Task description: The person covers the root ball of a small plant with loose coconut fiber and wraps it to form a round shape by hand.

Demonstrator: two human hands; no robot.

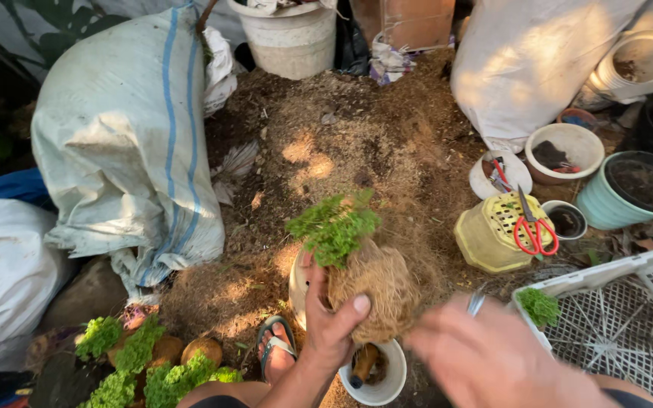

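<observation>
Far left: I see a large white sack with blue stripes (126,143) slumped on the ground, and a second white sack (1,279) nearer, at the left edge. Near left: a cluster of finished moss balls with green plants (141,359) sits on the ground.

Centre: my left hand (330,321) holds a fibre-wrapped root ball (376,291) with a leafy green plant (334,223) on top. The fingers are curled around the ball's left side, thumb across its front, a firm grasp. The ball is lifted over a small white bowl (376,381) near my sandalled foot (277,347). Behind it spreads a heap of brown fibre and soil (357,136), with a white bucket (289,38) at the far end.

Right of centre: my right hand (496,359) is blurred, just beside the ball; I cannot tell how far its fingers are open or whether they hold anything.

Right: a yellow upturned basket (489,238) carries red-handled scissors (532,227). Near right: a white plastic crate (629,317) holds one small green plant (540,306). Far right: a teal pot (632,189).
</observation>
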